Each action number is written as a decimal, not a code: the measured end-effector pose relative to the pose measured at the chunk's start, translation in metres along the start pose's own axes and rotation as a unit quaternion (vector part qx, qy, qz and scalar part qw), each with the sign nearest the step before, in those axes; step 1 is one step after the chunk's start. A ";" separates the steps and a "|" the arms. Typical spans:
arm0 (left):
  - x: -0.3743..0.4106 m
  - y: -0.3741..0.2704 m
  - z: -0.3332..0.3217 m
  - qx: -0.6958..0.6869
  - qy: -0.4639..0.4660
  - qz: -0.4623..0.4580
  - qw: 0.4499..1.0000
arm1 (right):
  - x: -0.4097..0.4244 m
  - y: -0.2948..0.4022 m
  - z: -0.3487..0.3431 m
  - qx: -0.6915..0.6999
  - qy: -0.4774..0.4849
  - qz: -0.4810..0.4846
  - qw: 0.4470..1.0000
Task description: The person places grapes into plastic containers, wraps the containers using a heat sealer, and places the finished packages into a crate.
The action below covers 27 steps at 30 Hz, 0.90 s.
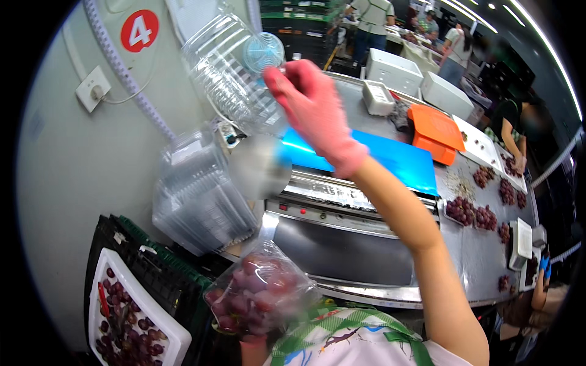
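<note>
My left hand (253, 339), in a pink glove, holds a pack of red grapes (256, 293) in clear film low in front of my apron. Most of that hand is hidden beneath the pack. My right hand (311, 98), also gloved in pink, is raised over the far side of the wrapping machine (339, 247), its thumb and fingers curled together. Its fingertips overlap the right edge of some clear plastic containers (224, 73); whether they grip anything cannot be told. A blue sheet (393, 160) lies across the machine's back, behind my forearm.
Nested clear trays (201, 196) stand at the machine's left. Lower left, a white foam box (178, 338) of loose grapes rests by dark crates (137, 247). An orange container (437, 132) and grape bunches (460, 210) occupy the steel table (476, 270). Co-workers (508, 128) work at right.
</note>
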<state>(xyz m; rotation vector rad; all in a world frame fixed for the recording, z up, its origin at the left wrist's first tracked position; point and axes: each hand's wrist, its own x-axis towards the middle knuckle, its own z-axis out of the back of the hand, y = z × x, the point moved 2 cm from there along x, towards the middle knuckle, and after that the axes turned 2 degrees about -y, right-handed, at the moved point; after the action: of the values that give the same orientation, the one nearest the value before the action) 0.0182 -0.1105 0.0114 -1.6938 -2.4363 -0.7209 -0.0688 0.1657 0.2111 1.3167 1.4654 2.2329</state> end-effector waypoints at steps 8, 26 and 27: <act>0.047 -0.001 0.014 0.113 -0.033 0.019 0.993 | -0.188 -0.045 0.144 -0.472 0.239 0.187 0.828; 0.126 0.056 0.050 0.299 -0.246 0.153 0.909 | -0.270 -0.030 0.186 0.226 -0.075 -0.323 0.916; 0.125 0.051 0.058 0.293 -0.199 0.161 0.921 | -0.264 -0.029 0.193 0.403 -0.086 -0.389 0.824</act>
<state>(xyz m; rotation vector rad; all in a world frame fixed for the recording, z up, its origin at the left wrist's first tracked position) 0.0280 0.0361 0.0188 -2.0107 -2.1594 0.3979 0.2230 0.1617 0.0606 0.7429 2.4020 0.9622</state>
